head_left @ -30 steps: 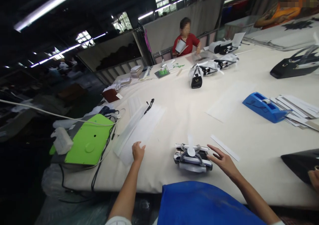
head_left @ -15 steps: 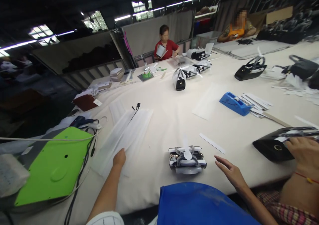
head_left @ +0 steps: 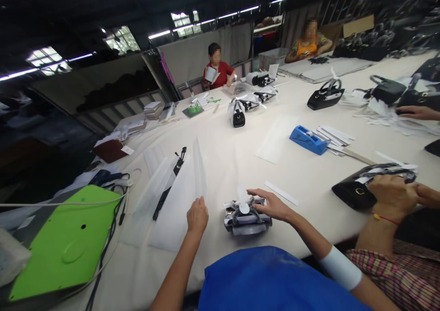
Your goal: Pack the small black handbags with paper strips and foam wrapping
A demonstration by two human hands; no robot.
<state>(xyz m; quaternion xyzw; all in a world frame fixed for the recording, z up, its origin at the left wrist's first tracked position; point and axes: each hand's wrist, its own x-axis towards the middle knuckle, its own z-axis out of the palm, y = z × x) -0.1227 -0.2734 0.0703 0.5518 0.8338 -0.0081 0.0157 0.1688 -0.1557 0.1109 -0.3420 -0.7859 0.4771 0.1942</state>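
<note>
My left hand [head_left: 197,215] is closed in a pinch on the near right edge of a thin translucent white foam sheet [head_left: 178,210]. A black strap [head_left: 170,185] with a clip at its far end lies exposed beside the raised sheet, with more white sheeting to its left. To the right stands a small black handbag [head_left: 248,220], its handles wrapped in grey film and a white tag on top. My right hand [head_left: 273,205] is over the handbag's right side, fingers stretched out and apart at the handles. Whether the fingertips touch it I cannot tell.
A co-worker's hands [head_left: 392,194] hold a larger black handbag [head_left: 355,191] at right. A blue tape dispenser [head_left: 308,140] sits beside paper strips. At left lie a green panel [head_left: 68,242] and cables. Wrapped handbags [head_left: 238,113] stand farther back, and two people sit across.
My left hand has moved right, drawing the sheet's edge with it and baring more of the black strap. My right hand has come left over the small handbag. The view has shifted somewhat.
</note>
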